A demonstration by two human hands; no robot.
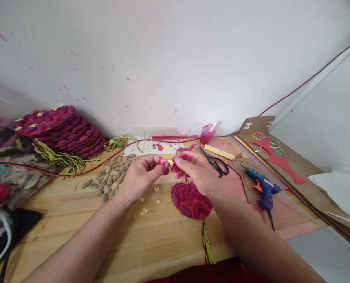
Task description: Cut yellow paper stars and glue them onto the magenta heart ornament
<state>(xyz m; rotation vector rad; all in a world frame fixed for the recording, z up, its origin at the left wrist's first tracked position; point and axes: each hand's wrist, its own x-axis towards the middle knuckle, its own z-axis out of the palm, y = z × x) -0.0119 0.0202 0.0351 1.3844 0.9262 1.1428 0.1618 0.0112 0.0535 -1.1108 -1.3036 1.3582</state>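
Observation:
A small yellow star (pixel 171 162) is between the fingertips of my two hands, above the wooden table. My right hand (pixel 192 167) pinches it from the right, with pink-stained fingers. On its other side, my left hand (pixel 147 173) has thumb and fingers pressed together near the star; whether they touch it or hold something else is too small to tell. Below my right hand lies a round red piece (pixel 191 201) covered in purple peanuts, with a yellow-green tassel (pixel 207 245). Yellow scraps (pixel 143 211) lie below my left hand.
Loose peanuts (pixel 111 177) lie left of my hands, near stacked purple discs (pixel 65 131). Black scissors (pixel 217 162), a yellow strip (pixel 219 152), a pink cup (pixel 206 135) and a blue glue gun (pixel 264 188) are on the right. A red cable (pixel 112 156) crosses behind.

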